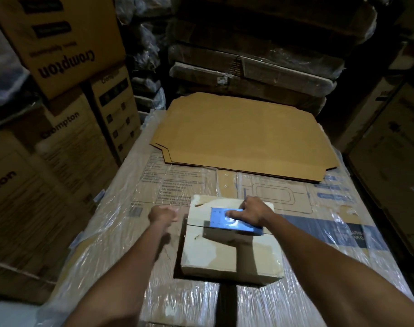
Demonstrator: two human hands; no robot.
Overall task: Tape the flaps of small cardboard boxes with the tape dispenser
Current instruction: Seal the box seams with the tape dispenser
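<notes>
Gripping the tape dispenser (234, 221) in my right hand (254, 212), I judged the small box's (229, 256) seam mostly untaped. My left hand (163, 214), at nine o'clock, was curled, holding nothing.

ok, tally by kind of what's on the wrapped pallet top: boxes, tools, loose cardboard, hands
Small cardboard box: 1
Blue tape dispenser, on the box under the right hand: 1
Flat cardboard sheet, far end: 1
Hands: 2, with the left hand curled beside the box; whether it holds anything is unclear
Total: 5
</notes>
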